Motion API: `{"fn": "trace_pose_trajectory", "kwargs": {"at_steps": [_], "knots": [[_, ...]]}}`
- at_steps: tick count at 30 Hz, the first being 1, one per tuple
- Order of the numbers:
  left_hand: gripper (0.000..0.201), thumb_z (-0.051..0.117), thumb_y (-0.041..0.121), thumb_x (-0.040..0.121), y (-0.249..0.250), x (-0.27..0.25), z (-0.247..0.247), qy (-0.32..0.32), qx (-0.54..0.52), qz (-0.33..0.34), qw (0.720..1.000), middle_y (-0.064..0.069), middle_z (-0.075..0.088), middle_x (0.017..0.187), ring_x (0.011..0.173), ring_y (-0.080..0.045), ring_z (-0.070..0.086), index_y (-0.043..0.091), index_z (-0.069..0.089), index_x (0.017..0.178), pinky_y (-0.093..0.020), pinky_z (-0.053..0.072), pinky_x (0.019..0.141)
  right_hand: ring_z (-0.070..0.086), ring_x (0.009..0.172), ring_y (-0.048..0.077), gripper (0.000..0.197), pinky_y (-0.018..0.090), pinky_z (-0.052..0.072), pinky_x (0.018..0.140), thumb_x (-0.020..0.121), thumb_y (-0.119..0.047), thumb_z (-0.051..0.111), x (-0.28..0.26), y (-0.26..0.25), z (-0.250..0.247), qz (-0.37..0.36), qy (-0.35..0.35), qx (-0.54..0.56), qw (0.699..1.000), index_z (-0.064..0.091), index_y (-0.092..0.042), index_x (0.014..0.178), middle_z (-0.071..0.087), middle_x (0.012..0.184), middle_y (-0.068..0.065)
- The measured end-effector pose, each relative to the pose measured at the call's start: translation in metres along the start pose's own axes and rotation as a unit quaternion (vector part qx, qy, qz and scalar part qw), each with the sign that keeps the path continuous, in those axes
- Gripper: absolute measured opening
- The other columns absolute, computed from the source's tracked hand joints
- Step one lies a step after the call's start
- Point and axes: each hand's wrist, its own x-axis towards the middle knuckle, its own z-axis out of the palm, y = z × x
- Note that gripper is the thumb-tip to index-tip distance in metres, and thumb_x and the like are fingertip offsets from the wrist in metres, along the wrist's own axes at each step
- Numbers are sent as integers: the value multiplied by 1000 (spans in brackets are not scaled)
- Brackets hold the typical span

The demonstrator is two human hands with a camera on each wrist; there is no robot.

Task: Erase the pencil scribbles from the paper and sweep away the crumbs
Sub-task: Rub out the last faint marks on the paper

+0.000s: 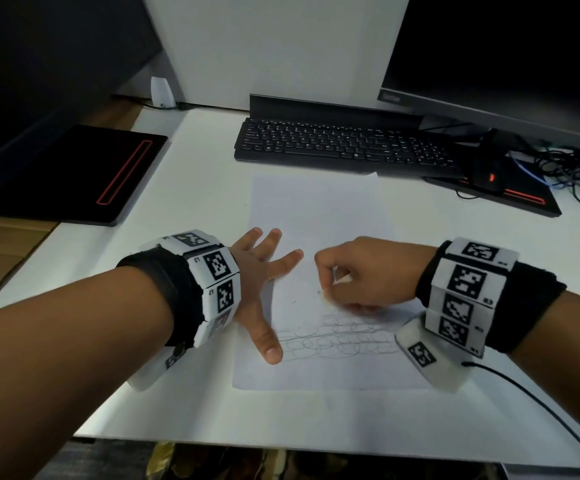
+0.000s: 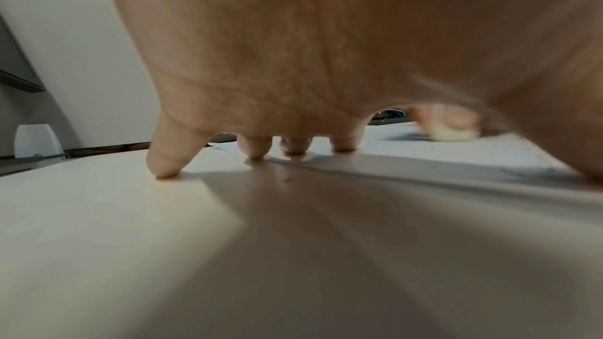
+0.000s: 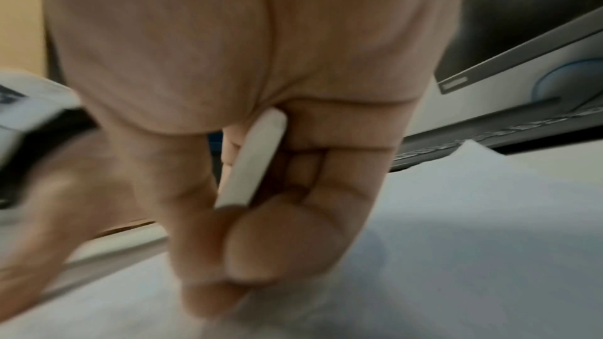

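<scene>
The paper (image 1: 319,216) lies mid-frame on the white desk (image 1: 191,188), its pencil scribbles (image 1: 337,336) in the lower half. The left hand (image 1: 261,282) is splayed flat, fingers straight, pressing the sheet's left edge. The right hand (image 1: 364,275), right of centre, is clenched around a white eraser (image 3: 251,161) (blurred in the wrist view), pinched above the scribbles. A black keyboard (image 1: 344,143) sits beyond.

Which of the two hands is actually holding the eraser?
The right hand. Its fingers curl round the white eraser over the paper, whereas the left hand lies flat with fingers spread, pressing the sheet's left edge.
</scene>
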Motion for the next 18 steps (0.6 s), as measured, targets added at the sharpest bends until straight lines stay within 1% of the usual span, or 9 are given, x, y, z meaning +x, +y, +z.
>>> {"fn": "trace_pose_trajectory", "kwargs": {"at_steps": [2,3,5,7,9,11,12,15,18], "knots": [[142,75,77,53,0,1,0,0,6,-1,1000,5,-39,154,144,-24,-31,45,-31,143,-59,-1,115,68,68,15,6,31,56,75,92,-25,59,-2,-7,12,-35,-43,-18,998,59,-24,86,71,69,-5],[142,74,78,53,0,2,-1,-1,8,-1,1000,4,-39,154,144,-24,-31,45,-31,143,-60,0,115,69,69,16,6,31,56,75,92,-25,59,-4,-9,14,-38,-56,-14,998,59,-24,85,71,69,-5],[142,74,78,53,1,2,-1,-1,7,-1,1000,4,-39,154,144,-24,-31,45,-31,143,-60,-1,115,68,65,16,7,33,57,75,92,-25,60,-3,-3,5,-11,-26,-16,999,60,-24,85,72,71,-3],[142,74,78,53,1,1,-1,0,3,-3,1000,4,-39,154,144,-24,-30,45,-31,143,-60,-1,115,64,61,12,7,37,57,76,91,-26,60,-2,2,-4,12,6,-16,1000,59,-24,84,71,72,-4],[142,75,77,54,1,0,-2,0,6,-2,1000,4,-39,154,144,-24,-30,45,-31,143,-59,0,115,61,67,5,8,32,54,76,91,-27,60,-2,-1,2,-9,-2,-36,999,58,-26,83,66,71,-11],[142,75,77,54,1,1,-1,-1,10,-1,1000,4,-39,154,144,-24,-31,44,-32,143,-59,-1,115,62,70,6,7,27,51,75,91,-28,60,-4,-7,10,-29,-37,-40,998,58,-26,85,66,70,-12],[142,74,77,54,1,1,0,-1,10,-1,1000,4,-39,153,144,-24,-31,44,-32,143,-59,-1,115,64,68,8,6,27,53,74,91,-28,61,-5,-6,9,-22,-41,-34,998,60,-26,85,67,69,-11],[143,74,79,53,1,2,-1,1,5,-1,1000,4,-39,154,144,-24,-31,44,-32,143,-60,0,115,61,55,8,7,31,56,70,92,-25,61,-3,7,-8,33,12,-23,999,61,-23,85,70,68,-5],[144,73,81,51,-1,3,0,0,4,-1,1000,4,-39,154,144,-24,-31,44,-33,142,-62,1,114,60,50,11,9,31,56,65,93,-25,59,0,12,-10,45,20,-4,999,58,-19,86,72,70,2]]}}
